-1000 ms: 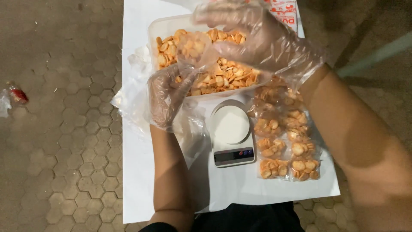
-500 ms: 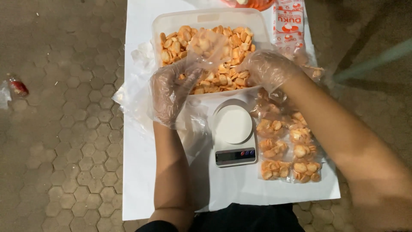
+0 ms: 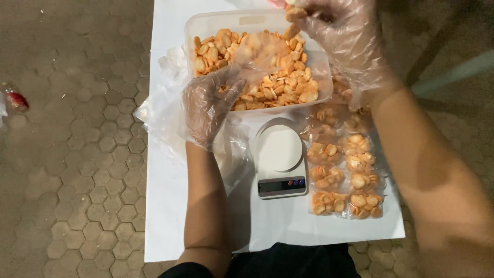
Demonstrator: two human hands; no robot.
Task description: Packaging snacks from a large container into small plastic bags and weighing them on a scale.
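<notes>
My left hand [image 3: 210,105], in a thin clear plastic glove, holds a small clear plastic bag [image 3: 257,51] open over a clear plastic tub [image 3: 318,62] full of orange round crackers [image 3: 280,85]. A few crackers lie inside the bag. My right hand [image 3: 342,33], also gloved, is raised above the tub's far right corner and pinches a few crackers [image 3: 294,13] between its fingertips. Both hands are over the tub, the right one higher and farther away.
A small white kitchen scale [image 3: 280,159] with a dark display sits below the tub. Several filled small bags of crackers [image 3: 342,175] lie in two columns to its right. Loose clear bags [image 3: 159,108] lie at the left. All rest on a white sheet [image 3: 170,206] over paved ground.
My right hand rose from the tub's right side to above its far edge with crackers in its fingers. The left hand and bag stayed nearly still.
</notes>
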